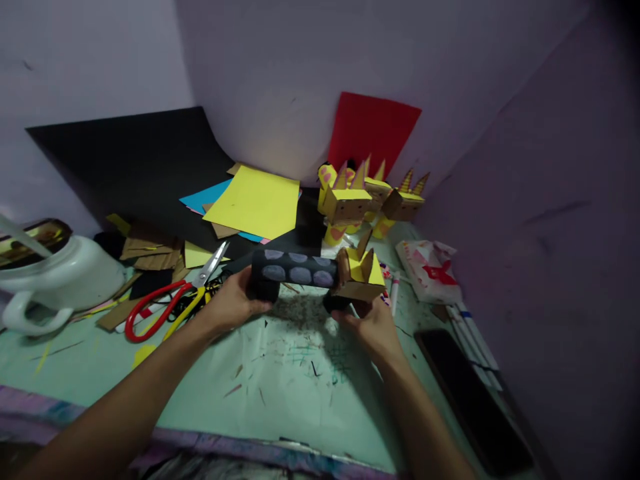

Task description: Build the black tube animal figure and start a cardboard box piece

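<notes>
Over the pale green table (280, 393), we are reaching both forearms forward and slightly inward. Our left hand (231, 303) is curling its fingers around the left end of the black paper animal (300, 272), which is sitting just above the tabletop, while our right hand (371, 328) is pinching its front leg under the cardboard head. We are seeing no readable writing. Red-handled scissors (173, 300) are lying just left.

Dim, cool violet cast overall. Brightest patch on the wall (280, 87) at 12 o'clock. Heavy vignette at 3 to 5 o'clock. Wide-angle stretch bends the edges. Soft focus throughout; no glare.
</notes>
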A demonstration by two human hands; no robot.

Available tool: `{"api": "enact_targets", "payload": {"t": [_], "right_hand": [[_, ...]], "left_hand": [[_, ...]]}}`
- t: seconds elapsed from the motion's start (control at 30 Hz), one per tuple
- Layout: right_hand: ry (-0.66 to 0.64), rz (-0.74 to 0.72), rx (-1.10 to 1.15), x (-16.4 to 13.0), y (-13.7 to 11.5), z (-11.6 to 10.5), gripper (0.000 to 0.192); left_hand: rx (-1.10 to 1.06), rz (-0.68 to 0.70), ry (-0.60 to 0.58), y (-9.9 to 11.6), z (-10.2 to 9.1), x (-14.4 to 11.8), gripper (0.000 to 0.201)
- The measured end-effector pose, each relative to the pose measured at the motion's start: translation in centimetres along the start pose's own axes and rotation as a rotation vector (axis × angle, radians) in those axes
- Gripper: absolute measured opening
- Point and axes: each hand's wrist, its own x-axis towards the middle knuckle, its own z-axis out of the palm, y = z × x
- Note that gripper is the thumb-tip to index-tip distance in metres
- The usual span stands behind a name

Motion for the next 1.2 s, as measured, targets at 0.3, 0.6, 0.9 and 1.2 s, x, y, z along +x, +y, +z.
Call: {"api": "enact_targets", "payload": {"t": [0.3, 0.6, 0.9, 1.2], "right_hand": [[-0.004, -0.087, 0.017, 0.7, 1.6, 0.7, 0.035], [0.011, -0.076, -0.009, -1.1, 1.4, -0.2, 0.032], [0.074, -0.136, -0.163, -3.2, 1.9, -1.5, 0.060], [0.161, -0.482, -0.513, -11.0, -6.0, -1.7, 0.021]], "left_hand": [[-0.039, -0.044, 0.104, 0.1, 0.5, 0.2, 0.045], [0.059, -0.007, -0.004, -0.8, 1.1, 0.0, 0.038], [-0.060, 0.038, -0.147, -0.8, 0.1, 0.0, 0.052], [-0.076, 0.184, -0.273, -0.6, -0.5, 0.0, 0.051]]}}
